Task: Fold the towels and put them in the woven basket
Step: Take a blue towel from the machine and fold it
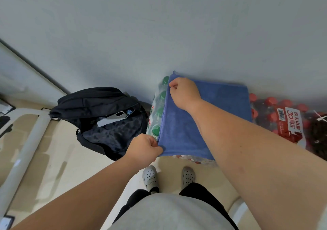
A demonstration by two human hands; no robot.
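Against a pale grey wall (159, 26), a blue towel (203, 120) lies flat over a pack of green-capped bottles (157, 109), centre-right of the frame.
The left hand (143, 150) pinches the towel's near-left corner, and the right hand (184, 93) pinches its far-left corner, fingers curled. An open black backpack (106, 120) sits to the left, red-capped bottles (276, 116) to the right, and grey clogs (150, 178) on the beige floor (62, 167) below.

We've got a beige floor (58, 159) with a black backpack (106, 105), a green-capped bottle pack (157, 112) carrying the blue towel (185, 132), and a red-capped pack (276, 112) alongside.
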